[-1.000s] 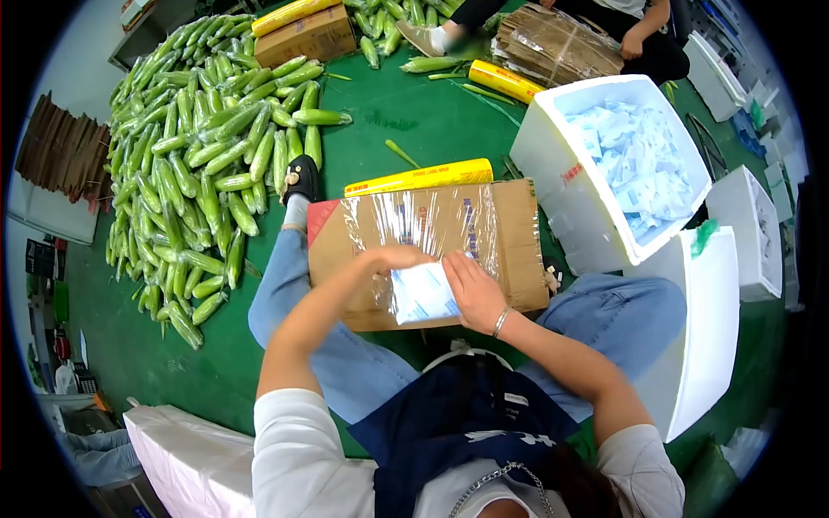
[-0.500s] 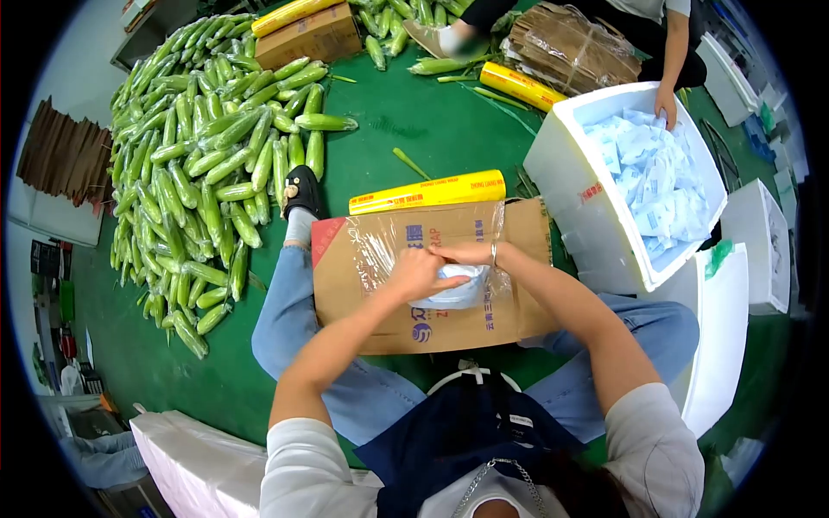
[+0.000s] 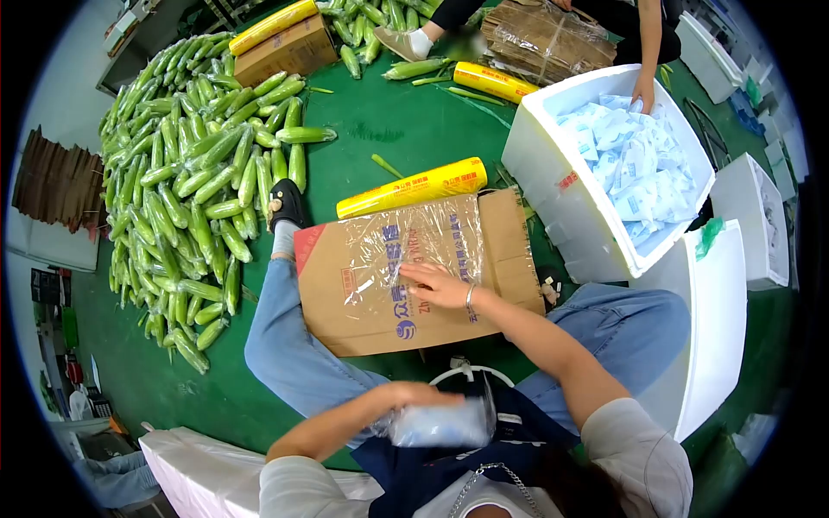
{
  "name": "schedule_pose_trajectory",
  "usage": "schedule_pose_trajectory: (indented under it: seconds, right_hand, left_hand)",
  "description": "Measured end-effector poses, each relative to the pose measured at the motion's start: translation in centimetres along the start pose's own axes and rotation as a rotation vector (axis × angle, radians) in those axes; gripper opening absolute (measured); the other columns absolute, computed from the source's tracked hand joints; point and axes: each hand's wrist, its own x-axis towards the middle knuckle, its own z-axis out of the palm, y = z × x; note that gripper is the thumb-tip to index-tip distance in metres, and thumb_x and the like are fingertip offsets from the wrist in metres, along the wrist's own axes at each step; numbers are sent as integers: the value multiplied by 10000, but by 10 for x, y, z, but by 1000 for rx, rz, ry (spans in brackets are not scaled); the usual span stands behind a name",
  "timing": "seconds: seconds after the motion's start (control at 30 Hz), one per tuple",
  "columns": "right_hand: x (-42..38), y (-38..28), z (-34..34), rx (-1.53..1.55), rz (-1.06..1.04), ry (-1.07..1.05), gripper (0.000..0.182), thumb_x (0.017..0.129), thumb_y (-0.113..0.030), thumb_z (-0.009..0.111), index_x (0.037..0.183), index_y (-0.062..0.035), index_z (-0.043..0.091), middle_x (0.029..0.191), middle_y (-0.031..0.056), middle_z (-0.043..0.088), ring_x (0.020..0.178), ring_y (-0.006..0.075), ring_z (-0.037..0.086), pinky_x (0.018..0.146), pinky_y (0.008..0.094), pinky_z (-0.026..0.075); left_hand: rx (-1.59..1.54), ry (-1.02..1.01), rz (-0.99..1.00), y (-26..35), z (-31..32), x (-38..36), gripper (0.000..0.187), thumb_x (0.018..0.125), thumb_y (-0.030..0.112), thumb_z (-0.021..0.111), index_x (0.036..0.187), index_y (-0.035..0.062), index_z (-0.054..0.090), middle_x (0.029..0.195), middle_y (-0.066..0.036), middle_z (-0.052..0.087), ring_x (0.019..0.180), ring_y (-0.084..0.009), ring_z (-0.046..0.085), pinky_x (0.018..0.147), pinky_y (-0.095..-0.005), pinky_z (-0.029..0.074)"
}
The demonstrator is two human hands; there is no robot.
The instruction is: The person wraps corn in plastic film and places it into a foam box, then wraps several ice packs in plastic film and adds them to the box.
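Note:
Close to my body, my left hand (image 3: 420,395) grips a pale blue ice pack (image 3: 442,426) wrapped in clear film; motion blurs both. My right hand (image 3: 436,285) lies with fingers stretched out on a sheet of clear plastic film (image 3: 449,229). Under that film is a flat brown cardboard box (image 3: 332,324) with printed lettering, resting between my legs. Along its far edge lies a yellow roll of cling film (image 3: 413,188).
A large pile of film-wrapped green produce (image 3: 186,198), looking like corn ears, covers the floor at left. A white foam box (image 3: 553,203) of ice packs stands at right, with another person's hand (image 3: 643,91) in it. Bundled cardboard (image 3: 548,39) lies at the back.
The wrapped ice pack has left the cardboard and come back towards my body in my left hand. My right hand has let go of it and now rests flat on the film.

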Motion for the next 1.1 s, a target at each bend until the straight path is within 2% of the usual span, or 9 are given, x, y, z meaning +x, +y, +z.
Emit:
schedule_pose_trajectory:
  seconds: [0.07, 0.23, 0.3, 0.37, 0.53, 0.77, 0.83, 0.97, 1.1]
  right_hand:
    - [-10, -18, 12, -90, -59, 164, 520, 958, -419, 388, 1345, -77, 447, 1424, 113, 398, 1363, 278, 281, 1118, 450, 121]
    - [-75, -104, -12, -36, 134, 114, 475, 974, -405, 347, 1172, -55, 599, 1192, 133, 597, 1212, 263, 472, 1059, 419, 259]
    - [-101, -130, -26, 1143, 140, 88, 480, 981, -388, 339, 1055, -19, 636, 1097, 120, 630, 1086, 214, 549, 988, 350, 349]
    - [-110, -141, -18, 673, -13, 411, 503, 986, -379, 330, 961, 8, 650, 999, 127, 645, 974, 195, 577, 909, 312, 395]
    - [-100, -78, -5, 631, 723, 1238, 638, 953, -514, 350, 1061, 67, 589, 1080, 310, 553, 1001, 383, 534, 872, 445, 387]
    - [-132, -192, -17, -281, 593, 593, 699, 795, -452, 622, 1321, -53, 392, 1257, 350, 438, 953, 447, 584, 782, 462, 485]
    - [-140, -196, -6, -449, 417, 622, 665, 787, -404, 635, 1309, -57, 412, 1325, 324, 373, 1021, 447, 549, 830, 449, 468]
    - [-154, -237, -15, -751, -37, 453, 465, 784, -269, 646, 1182, -63, 523, 1446, 229, 279, 1194, 429, 430, 956, 390, 408]
    - [-165, -235, -8, -588, -27, 424, 205, 788, -288, 614, 871, -100, 607, 937, 96, 623, 849, 264, 606, 746, 359, 471]
  left_hand:
    - [301, 13, -26, 2, 10, -9, 749, 842, 631, 522, 1244, -2, 544, 1149, -84, 605, 976, -132, 591, 795, -259, 487]
    - [-1459, -48, 292, -10, 1, 4, 676, 885, 600, 463, 1159, -7, 578, 947, -107, 663, 770, -197, 655, 619, -252, 541]
    - [-1356, -793, 815, -33, -23, 38, 700, 898, 621, 386, 1116, -13, 588, 876, -90, 672, 689, -238, 663, 553, -269, 546]
    - [-1368, -856, 985, -7, -17, 32, 777, 898, 658, 288, 1207, -15, 525, 1013, -114, 656, 837, -287, 664, 638, -353, 567]
    - [-624, 1030, 1030, 42, 6, 8, 564, 962, 416, 383, 1316, -23, 396, 1303, -179, 469, 1192, -280, 467, 999, -378, 375]
    - [-419, 1747, 773, 65, -12, -9, 472, 951, 312, 453, 1234, -64, 406, 1098, -244, 531, 995, -324, 524, 902, -386, 396]
    - [-468, 1629, 594, 53, -33, 11, 477, 958, 313, 444, 1250, -64, 416, 1110, -182, 544, 1000, -281, 524, 910, -370, 404]
    - [-1260, 233, 642, 43, -39, 20, 459, 964, 328, 433, 1285, -1, 424, 1149, -211, 534, 1014, -282, 545, 866, -340, 444]
    - [-1081, 73, 551, 62, -21, 16, 466, 965, 337, 431, 1289, 2, 423, 1157, -205, 533, 1023, -273, 546, 863, -337, 447]
